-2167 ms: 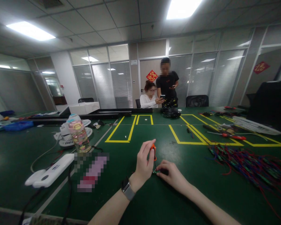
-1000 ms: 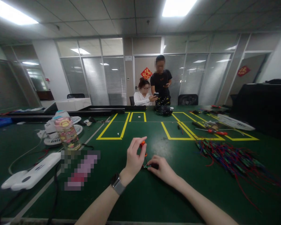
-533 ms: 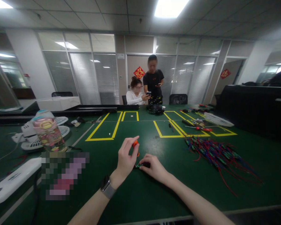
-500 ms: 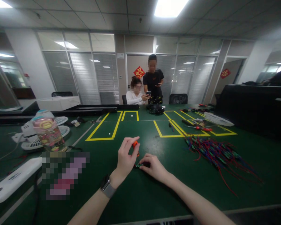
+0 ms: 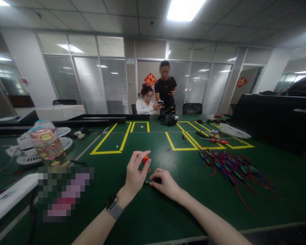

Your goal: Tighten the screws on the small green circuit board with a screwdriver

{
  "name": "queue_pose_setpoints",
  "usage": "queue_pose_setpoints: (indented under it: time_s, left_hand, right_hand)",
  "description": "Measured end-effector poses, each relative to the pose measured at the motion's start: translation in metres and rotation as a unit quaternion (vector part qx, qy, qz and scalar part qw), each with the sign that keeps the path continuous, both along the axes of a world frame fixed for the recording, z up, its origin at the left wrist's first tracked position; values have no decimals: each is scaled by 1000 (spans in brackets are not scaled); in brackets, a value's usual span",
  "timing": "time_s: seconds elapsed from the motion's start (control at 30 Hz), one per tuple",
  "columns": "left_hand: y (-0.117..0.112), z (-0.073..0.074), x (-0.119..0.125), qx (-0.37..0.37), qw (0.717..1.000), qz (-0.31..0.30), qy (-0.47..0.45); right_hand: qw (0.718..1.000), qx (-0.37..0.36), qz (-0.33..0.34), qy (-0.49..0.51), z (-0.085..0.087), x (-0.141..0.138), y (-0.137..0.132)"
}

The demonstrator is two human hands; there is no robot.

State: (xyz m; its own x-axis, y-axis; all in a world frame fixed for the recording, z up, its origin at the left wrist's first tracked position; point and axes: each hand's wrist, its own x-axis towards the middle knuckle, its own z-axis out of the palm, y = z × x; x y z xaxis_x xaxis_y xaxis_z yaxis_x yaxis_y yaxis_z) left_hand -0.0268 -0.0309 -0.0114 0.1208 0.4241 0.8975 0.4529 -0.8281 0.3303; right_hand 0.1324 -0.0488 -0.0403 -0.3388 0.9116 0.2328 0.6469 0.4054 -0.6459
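My left hand (image 5: 136, 172), with a watch on its wrist, is closed around an orange-handled screwdriver (image 5: 146, 159). The tool stands nearly upright, its lower end pointing down at a small green circuit board (image 5: 148, 181). Whether its tip touches the board is too small to tell. From the right side, my right hand (image 5: 165, 182) pinches this board low over the green tabletop. Its thumb and fingers cover part of the board.
A tangled pile of circuit boards with red and blue wires (image 5: 232, 166) lies to the right. Hand tools (image 5: 214, 139) sit behind it, near yellow tape outlines (image 5: 186, 148). On the left are a drink bottle (image 5: 49, 148) and a white device (image 5: 12, 197). Two people are across the table.
The whole view has shifted slightly, moving the scene a little left. Both hands keep nearly the same grip and place over the table.
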Motion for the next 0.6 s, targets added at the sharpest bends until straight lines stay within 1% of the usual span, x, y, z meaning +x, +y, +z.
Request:
queue_pose_setpoints:
  time_s: [0.1, 0.17, 0.37, 0.43, 0.53, 0.6]
  left_hand:
    - [-1, 0, 0, -10, 1000, -23, -6]
    - [-1, -1, 0, -5, 1000, -28, -8]
    - [4, -1, -1, 23, 1000, 2, -9]
    - [3, 0, -2, 9, 1000, 4, -4]
    - [2, -1, -1, -20, 1000, -9, 0]
    - [2, -1, 0, -20, 1000, -12, -2]
  right_hand:
    - [1000, 1, 2, -2, 0, 0, 0]
    - [1000, 3, 2, -2, -1, 0, 0]
    - [1000, 10, 0, -1, -2, -1, 1]
    - [1000, 11, 0, -1, -3, -1, 1]
    - [1000, 12, 4, -2, -3, 0, 1]
    - [1000, 14, 6, -4, -4, 0, 2]
